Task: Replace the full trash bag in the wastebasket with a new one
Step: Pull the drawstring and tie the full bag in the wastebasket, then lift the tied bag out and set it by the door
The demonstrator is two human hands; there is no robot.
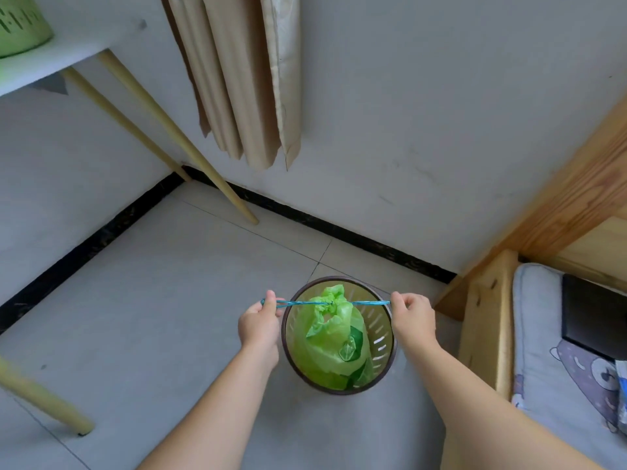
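A round brown slotted wastebasket (385, 347) stands on the tiled floor near the wall. Inside it sits a full green trash bag (330, 347), its neck gathered at the top. A blue drawstring (298, 303) runs taut and level across the bag's neck, knotted at the middle. My left hand (259, 322) pinches the string's left end, just left of the basket's rim. My right hand (412, 317) pinches the right end over the rim's right side. Both hands pull apart from each other.
A white table (51, 59) with pale wooden legs (176, 134) stands at the left, a green basket (20, 25) on it. Beige curtains (244, 79) hang at the wall. A wooden bed frame (488, 320) with a grey cushion (549, 368) is close on the right.
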